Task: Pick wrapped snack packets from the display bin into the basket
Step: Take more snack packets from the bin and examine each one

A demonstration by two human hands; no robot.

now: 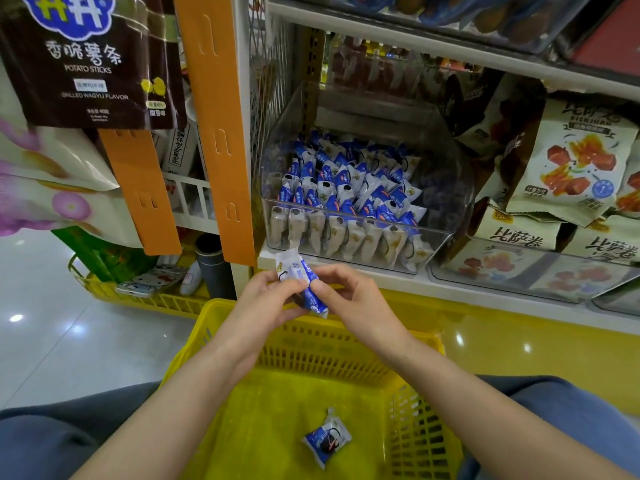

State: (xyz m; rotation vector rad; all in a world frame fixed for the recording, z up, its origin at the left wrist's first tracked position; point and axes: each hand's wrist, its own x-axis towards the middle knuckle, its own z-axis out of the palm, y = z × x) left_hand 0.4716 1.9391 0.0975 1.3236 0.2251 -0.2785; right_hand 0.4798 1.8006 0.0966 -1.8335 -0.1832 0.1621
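Both hands are above the far rim of the yellow basket [329, 358]. The left hand [266, 299] and right hand [349, 299] each pinch one blue-and-white snack packet [294, 266] between thumb and fingers. A second packet [327, 438] lies on the basket floor. The clear display bin [460, 188], stocked with similar packets, stands above and beyond the basket

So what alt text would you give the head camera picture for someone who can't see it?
The left hand and right hand together pinch blue-and-white snack packets above a yellow basket that holds one packet. Behind them, a clear display bin on a shop shelf holds many more.
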